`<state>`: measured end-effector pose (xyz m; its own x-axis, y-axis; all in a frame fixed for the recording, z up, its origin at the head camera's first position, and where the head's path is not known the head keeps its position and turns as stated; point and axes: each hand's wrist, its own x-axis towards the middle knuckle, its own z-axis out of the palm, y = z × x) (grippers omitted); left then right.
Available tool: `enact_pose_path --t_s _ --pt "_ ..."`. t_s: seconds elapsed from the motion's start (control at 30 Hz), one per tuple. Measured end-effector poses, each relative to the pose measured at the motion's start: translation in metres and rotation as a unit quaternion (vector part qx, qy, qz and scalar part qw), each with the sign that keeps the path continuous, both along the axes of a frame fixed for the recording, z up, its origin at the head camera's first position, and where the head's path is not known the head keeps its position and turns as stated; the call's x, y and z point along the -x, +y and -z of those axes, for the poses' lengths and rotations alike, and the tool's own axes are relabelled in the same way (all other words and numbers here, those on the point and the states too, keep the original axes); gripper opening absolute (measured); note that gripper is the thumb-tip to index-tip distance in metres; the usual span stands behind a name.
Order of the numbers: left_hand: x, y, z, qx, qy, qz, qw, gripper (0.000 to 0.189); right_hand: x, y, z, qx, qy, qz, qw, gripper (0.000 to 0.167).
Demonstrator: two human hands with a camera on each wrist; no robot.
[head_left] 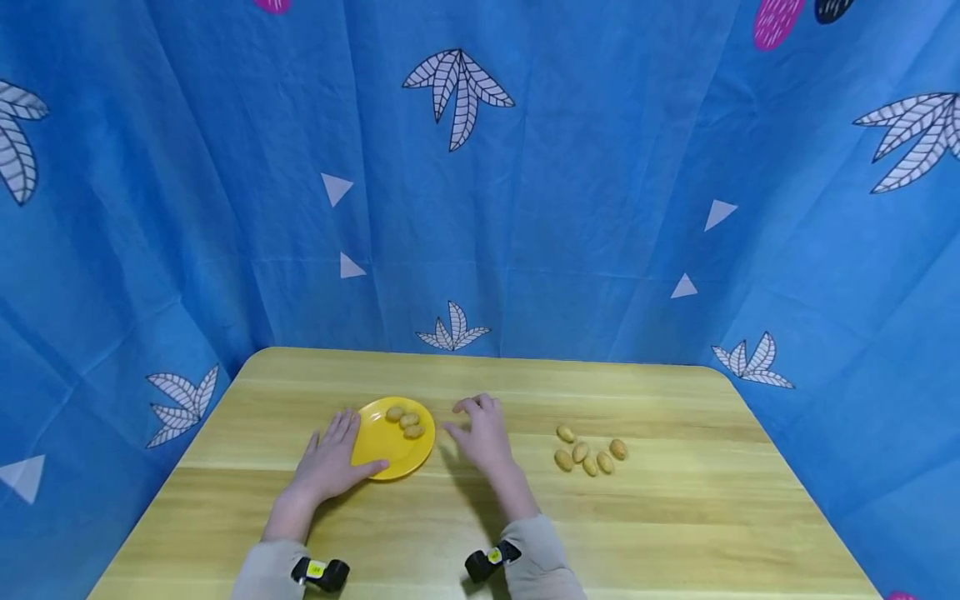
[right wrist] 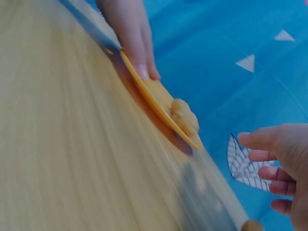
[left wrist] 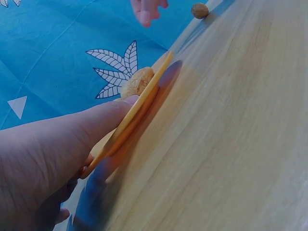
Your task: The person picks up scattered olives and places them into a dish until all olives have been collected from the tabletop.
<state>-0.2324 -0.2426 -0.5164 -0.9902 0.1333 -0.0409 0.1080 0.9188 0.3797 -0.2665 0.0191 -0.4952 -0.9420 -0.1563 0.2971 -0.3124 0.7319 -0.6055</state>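
Note:
A round yellow plate [head_left: 405,460] sits on the table left of centre, with three walnuts [head_left: 408,421] on its far side. My left hand [head_left: 330,465] rests along the plate's left edge, its fingers extended and its thumb lying over the near rim. In the left wrist view the thumb presses on top of the plate beside a walnut [left wrist: 137,83]. To the right of the plate my right hand [head_left: 483,437] hovers over the table, thumb and fingers apart with nothing between them. The right wrist view shows its fingers [right wrist: 274,172] loosely bent.
Several more walnuts [head_left: 581,452] lie loose in a group on the table, right of my right hand. The wooden table [head_left: 675,533] has rounded far corners. A blue patterned curtain [head_left: 570,208] hangs behind it and along both sides.

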Motion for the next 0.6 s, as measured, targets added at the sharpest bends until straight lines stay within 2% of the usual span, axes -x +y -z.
enact_pose_path --t_s 0.33,0.6 --pt "0.0 0.0 0.0 0.003 -0.006 -0.003 1.0 0.108 0.002 0.031 0.01 0.046 -0.01 0.04 0.9981 0.027" --pt "-0.001 0.001 -0.002 -0.002 -0.003 -0.001 1.0 0.107 -0.003 0.047 0.018 0.051 -0.012 0.065 0.9965 0.026"
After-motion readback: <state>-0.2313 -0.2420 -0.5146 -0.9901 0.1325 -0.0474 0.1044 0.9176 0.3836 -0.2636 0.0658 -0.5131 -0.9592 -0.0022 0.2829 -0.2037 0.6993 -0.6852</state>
